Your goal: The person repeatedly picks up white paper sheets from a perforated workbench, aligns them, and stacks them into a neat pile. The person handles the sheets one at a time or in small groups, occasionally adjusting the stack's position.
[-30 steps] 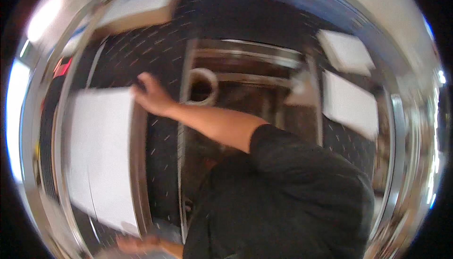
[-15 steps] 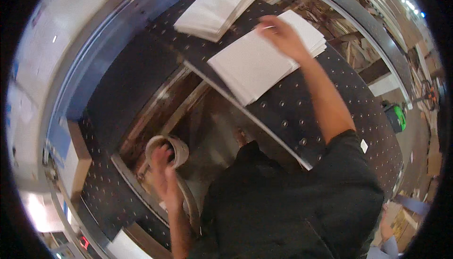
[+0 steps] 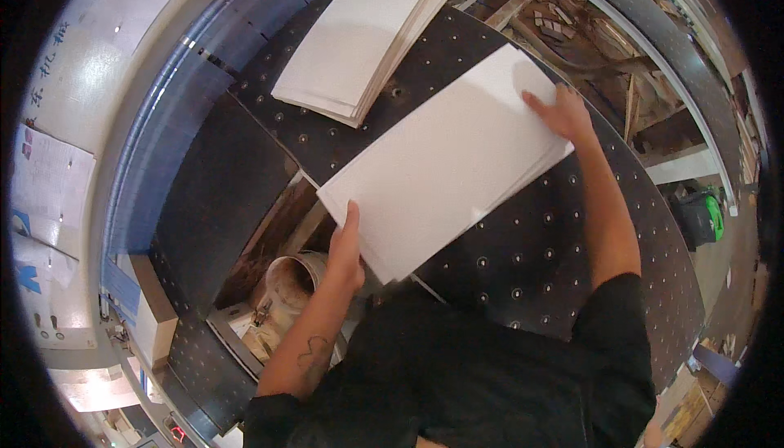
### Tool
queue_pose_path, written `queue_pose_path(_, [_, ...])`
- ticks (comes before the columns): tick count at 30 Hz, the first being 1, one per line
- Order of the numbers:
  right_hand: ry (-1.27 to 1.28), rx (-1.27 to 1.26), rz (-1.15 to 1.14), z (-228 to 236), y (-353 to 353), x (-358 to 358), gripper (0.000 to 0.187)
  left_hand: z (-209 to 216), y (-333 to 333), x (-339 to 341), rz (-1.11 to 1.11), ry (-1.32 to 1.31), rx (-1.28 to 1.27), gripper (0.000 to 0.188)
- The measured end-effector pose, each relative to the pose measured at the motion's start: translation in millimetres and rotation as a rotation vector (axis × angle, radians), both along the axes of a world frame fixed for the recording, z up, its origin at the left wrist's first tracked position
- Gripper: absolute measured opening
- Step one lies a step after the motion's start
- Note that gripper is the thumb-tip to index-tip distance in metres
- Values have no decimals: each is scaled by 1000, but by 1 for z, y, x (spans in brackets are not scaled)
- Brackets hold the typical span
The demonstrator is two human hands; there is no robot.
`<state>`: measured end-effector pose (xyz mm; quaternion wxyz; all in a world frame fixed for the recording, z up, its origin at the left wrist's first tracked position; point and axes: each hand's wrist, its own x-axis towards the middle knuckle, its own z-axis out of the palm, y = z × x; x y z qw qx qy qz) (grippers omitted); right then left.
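A stack of white rectangular boards [image 3: 449, 162] lies aslant in front of me, its near left corner jutting past the edge of the black studded table [image 3: 539, 227]. My left hand [image 3: 346, 252] grips its near left end, thumb on top and the other fingers hidden beneath or behind the edge. At the far right end my right hand [image 3: 563, 113] is closed over the short edge, with the thumb on the top face. The boards are slightly uneven along their right side. A second stack of white boards [image 3: 359, 35] rests farther off on the table, touched by neither hand.
Left of me is a gap in the table, with a round duct pipe [image 3: 292, 280] below. A blue metal beam [image 3: 175, 97] runs along the left. Wood scraps [image 3: 563, 23] lie beyond the far edge. A black and green object [image 3: 702, 218] is on the right.
My left hand has risen from over the gap to the stack's near end. My right hand has moved right to its far end, and the stack has shifted toward me.
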<state>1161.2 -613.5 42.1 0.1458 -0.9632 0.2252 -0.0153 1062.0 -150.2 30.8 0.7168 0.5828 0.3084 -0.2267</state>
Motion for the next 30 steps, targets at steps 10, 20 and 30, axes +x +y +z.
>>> queue_pose_path(10, [-28,192,-38,28,98,-47,90,9,73,-19,222,-50,125,61])
queue_pose_path(20, [-280,32,141,172,128,85,106,79,76,32,191,-342,38,57])
queue_pose_path(30, [-186,209,67,82,105,64,88,69,84,32,229,-280,188,65])
